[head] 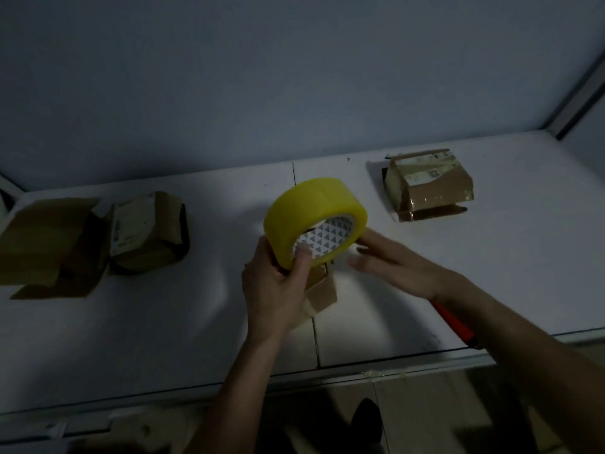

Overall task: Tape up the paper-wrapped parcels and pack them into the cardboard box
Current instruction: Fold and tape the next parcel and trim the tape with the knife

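Tape roll (314,217) yellow, patterned core, gripped by left hand (278,286)

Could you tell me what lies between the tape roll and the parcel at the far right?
Only bare white table between tape roll and parcel, head view.

Table: white top (491,257), a seam running front to back down its middle.
Wall: plain pale surface (262,77) behind the table.
Red-handled tool: (453,322) lies near the table's front edge, partly hidden.
Floor: dim tiles (425,414) below.
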